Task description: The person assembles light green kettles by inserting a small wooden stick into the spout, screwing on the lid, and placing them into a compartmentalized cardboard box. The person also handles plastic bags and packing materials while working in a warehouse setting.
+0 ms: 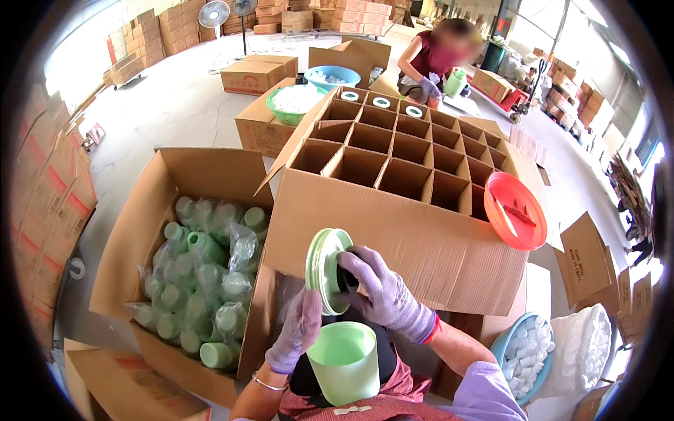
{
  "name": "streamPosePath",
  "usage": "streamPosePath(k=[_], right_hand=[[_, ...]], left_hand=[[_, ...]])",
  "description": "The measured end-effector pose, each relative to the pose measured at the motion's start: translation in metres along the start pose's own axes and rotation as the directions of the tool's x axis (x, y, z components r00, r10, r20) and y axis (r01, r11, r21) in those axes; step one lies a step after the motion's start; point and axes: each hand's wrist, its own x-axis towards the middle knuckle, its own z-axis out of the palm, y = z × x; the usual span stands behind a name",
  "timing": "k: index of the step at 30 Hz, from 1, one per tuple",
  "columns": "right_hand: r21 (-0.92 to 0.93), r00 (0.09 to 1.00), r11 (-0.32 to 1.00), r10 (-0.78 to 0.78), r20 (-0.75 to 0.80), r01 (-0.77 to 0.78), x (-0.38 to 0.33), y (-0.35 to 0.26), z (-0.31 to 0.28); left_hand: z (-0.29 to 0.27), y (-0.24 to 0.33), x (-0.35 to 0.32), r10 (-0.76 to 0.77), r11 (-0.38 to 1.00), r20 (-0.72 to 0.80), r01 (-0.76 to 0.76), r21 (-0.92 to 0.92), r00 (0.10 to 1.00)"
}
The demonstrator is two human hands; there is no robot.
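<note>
My right hand (pixel 382 291), in a grey knit glove, grips a pale green round lid (pixel 324 270) held on edge, fingers around the dark part on its inner side. My left hand (pixel 298 330), also gloved, touches the lid's lower rim from below. Just under both hands, a pale green cup body (pixel 344 361) rests open end up in my lap. In front of me stands a large cardboard box with a divider grid (pixel 393 175); three far cells hold green-lidded items (pixel 381 102).
An open carton (pixel 203 263) of bagged green cups sits at my left. A red lid (pixel 514 210) rests on the divider box's right edge. A blue basin of white caps (pixel 523 351) is at lower right. Another person (pixel 439 63) works beyond the box, among stacked cartons and bowls.
</note>
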Motion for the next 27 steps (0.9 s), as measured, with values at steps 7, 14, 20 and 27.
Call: streamPosePath(k=[7, 14, 20, 27], right_hand=[[0.245, 0.978, 0.959, 0.174, -0.116, -0.142, 0.013, 0.02, 0.003], [0.715, 0.84, 0.461, 0.154, 0.52, -0.526, -0.02, 0.114, -0.01], [0.45, 0.963, 0.853, 0.259, 0.075, -0.265, 0.047, 0.058, -0.063], [-0.465, 0.945, 0.825, -0.311, 0.097, 0.32, 0.061, 0.076, -0.053]], left_hand=[[0.03, 0.067, 0.045, 0.432, 0.703, 0.319, -0.537, 0.466, 0.843], [0.034, 0.082, 0.075, 0.453, -0.166, 0.835, -0.891, 0.423, 0.312], [0.022, 0.073, 0.102, 0.537, 0.483, 0.486, -0.723, 0.493, 0.69], [0.058, 0.087, 0.108, 0.006, 0.911, 0.234, 0.091, -0.402, 0.972]])
